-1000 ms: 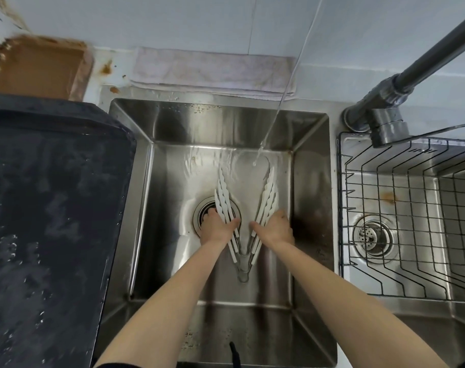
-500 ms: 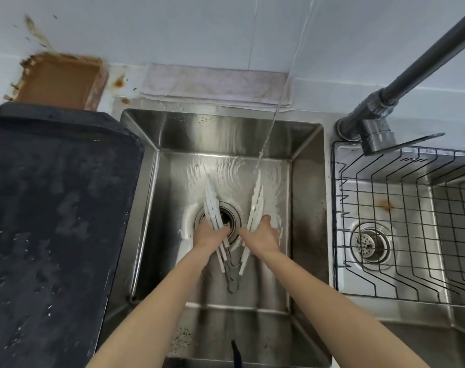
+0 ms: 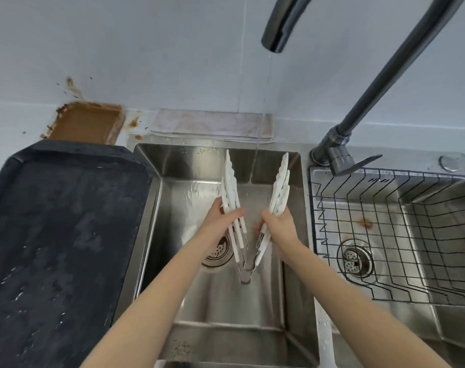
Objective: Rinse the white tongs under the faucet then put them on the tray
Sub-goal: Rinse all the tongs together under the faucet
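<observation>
Since a second ago the white tongs [image 3: 255, 205] have risen off the sink [image 3: 292, 274] floor, left hand [image 3: 220, 217] and right hand [image 3: 278, 225] each clamped on one arm, tips splayed toward 12 o'clock astride the faucet [image 3: 284, 25] stream. Rinsing looks nearly finished. The wet dark tray [image 3: 53, 235] waits on the bench at 9 o'clock, a wire rack [image 3: 398, 235] at 3 o'clock.

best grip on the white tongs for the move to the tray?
Probably one hand on both arms of the white tongs just above the metal hinge, coming from the near side. The arms meet there; the toothed tips splay wide apart under the stream.
</observation>
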